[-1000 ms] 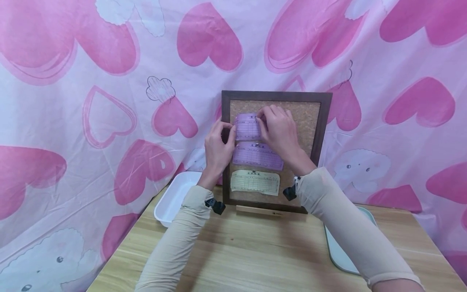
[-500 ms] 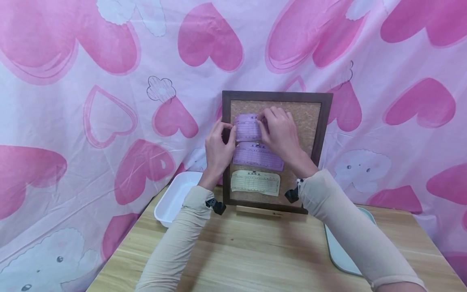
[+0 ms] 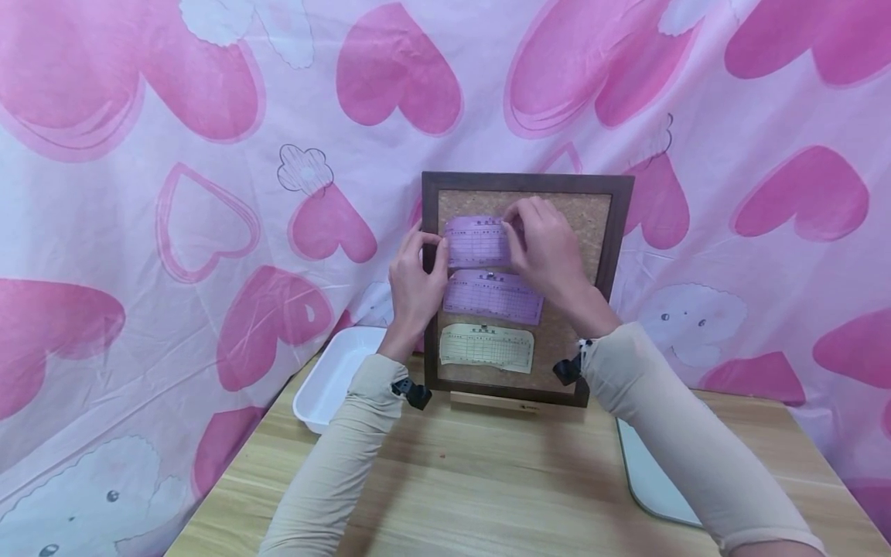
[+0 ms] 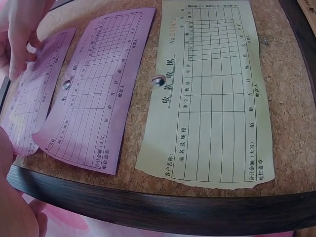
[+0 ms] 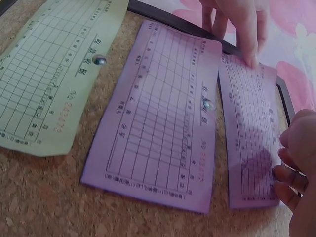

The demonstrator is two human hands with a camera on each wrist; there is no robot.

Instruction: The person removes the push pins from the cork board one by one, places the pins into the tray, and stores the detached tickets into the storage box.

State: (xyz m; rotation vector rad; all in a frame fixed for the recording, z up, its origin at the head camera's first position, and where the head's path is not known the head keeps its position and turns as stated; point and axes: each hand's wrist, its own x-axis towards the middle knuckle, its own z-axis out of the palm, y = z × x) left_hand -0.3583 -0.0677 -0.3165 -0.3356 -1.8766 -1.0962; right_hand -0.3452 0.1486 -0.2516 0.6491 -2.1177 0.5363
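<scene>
A cork board in a dark wooden frame stands upright. At its upper left is a purple receipt slip. My left hand holds this slip's left edge between thumb and index finger, beside the frame. My right hand has thumb and index finger together at the slip's upper right; in the right wrist view its fingers are at the slip's top edge, and I cannot tell whether a pin is between them. Below hang a second purple slip and a pale green slip, each fastened by a shiny round pin.
The board rests in a light wooden base on a wood-grain table. A white tray is at the left, and a pale green tray lies partly under my right forearm. A heart-patterned pink cloth hangs behind.
My right hand has shifted slightly right along the upper purple slip, so more of its printed face shows. My left hand stays at the slip's left edge.
</scene>
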